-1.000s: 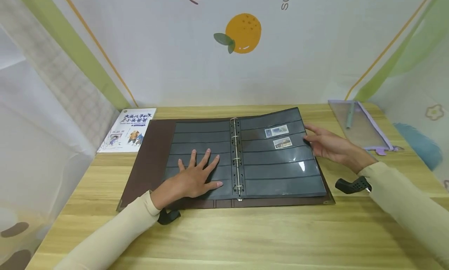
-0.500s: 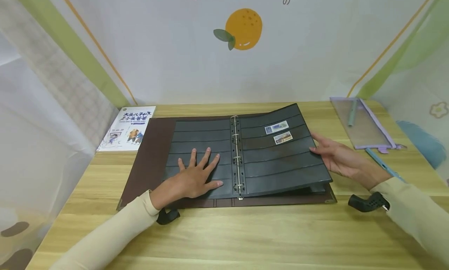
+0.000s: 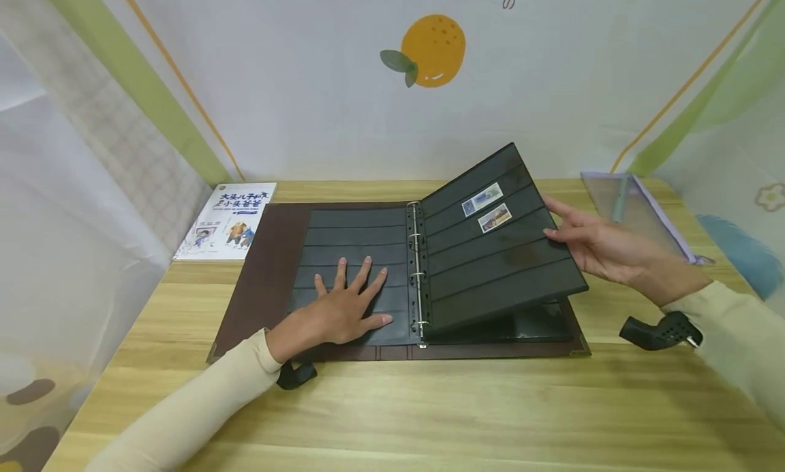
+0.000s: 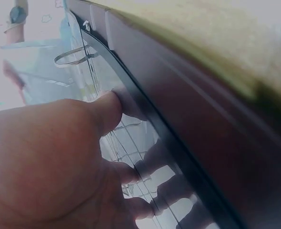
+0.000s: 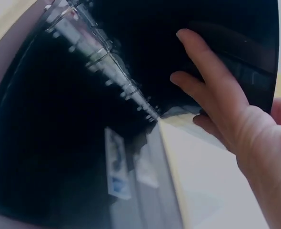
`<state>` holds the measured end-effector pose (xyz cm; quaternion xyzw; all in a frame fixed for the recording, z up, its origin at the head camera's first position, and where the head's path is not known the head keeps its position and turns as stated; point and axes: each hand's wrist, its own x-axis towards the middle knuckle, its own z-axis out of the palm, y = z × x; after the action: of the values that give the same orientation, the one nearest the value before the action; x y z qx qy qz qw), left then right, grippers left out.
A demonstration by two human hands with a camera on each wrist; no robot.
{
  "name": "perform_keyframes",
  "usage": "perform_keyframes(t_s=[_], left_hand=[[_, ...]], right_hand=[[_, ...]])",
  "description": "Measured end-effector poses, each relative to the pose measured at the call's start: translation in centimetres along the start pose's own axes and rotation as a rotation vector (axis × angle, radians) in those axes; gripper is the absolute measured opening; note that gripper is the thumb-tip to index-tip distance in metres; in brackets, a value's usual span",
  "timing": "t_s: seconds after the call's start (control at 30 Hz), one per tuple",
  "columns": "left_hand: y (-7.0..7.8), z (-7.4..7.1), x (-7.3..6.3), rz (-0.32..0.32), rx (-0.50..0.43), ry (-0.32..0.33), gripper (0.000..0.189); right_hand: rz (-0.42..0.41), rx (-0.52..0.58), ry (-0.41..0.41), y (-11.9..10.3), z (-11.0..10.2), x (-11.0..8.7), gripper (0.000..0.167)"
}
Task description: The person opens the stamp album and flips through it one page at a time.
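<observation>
A brown ring binder (image 3: 260,268) lies spread on the table, with black stamp album pages on metal rings (image 3: 418,274). My left hand (image 3: 340,312) rests flat on the left page (image 3: 356,237), fingers spread. At the outer edge of the right album page (image 3: 509,271), my right hand (image 3: 604,247) pinches it, thumb on top and fingers underneath. That page is tilted up off the stack, its far corner highest. Two stamps, a bluish one (image 3: 482,199) and a brownish one (image 3: 494,218), sit in its upper strips. Beneath it, another dark page (image 3: 533,322) shows.
A white picture booklet (image 3: 227,220) lies at the back left, partly under the binder cover. At the back right is a purple-edged mesh pouch (image 3: 640,210) with a greenish pen (image 3: 621,198) inside. A printed curtain (image 3: 306,104) hangs behind the wooden table (image 3: 392,411).
My right hand has moved right and slightly up, raising the right album page from nearly flat to a clear tilt and uncovering the page below. My left hand stays in place.
</observation>
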<state>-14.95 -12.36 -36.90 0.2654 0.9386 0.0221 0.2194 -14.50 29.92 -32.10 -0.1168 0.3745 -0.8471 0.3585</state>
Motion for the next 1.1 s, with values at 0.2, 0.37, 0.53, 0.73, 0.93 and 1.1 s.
perform_keyframes(t_s=[0.2,0.37,0.53,0.73,0.93,1.1], left_hand=[[0.1,0.0,0.0,0.000,0.001,-0.002,0.082],[0.2,-0.1,0.0,0.002,-0.006,0.003,0.082],[0.2,-0.2,0.1,-0.009,-0.007,-0.008,0.082],[1.4,-1.5,-0.4,0.050,-0.103,0.136,0.076],[6.2,-5.1,-1.6,0.349,-0.583,0.302,0.066],[9.2,-8.1,-2.8,0.277,-0.790,0.153,0.068]], right_hand=[[0.072,-0.332,0.169,-1.8,1.7,0.2,0.082],[0.079,-0.336,0.137,-2.5,2.8,0.7,0.082],[0.091,-0.378,0.118,-2.9,4.5,1.7,0.083],[0.144,-0.545,0.187,-3.3,7.9,3.8,0.083],[0.231,-0.722,0.305,-3.2,10.9,5.6,0.079],[0.271,-0.786,0.320,-3.1,12.8,7.2,0.086]])
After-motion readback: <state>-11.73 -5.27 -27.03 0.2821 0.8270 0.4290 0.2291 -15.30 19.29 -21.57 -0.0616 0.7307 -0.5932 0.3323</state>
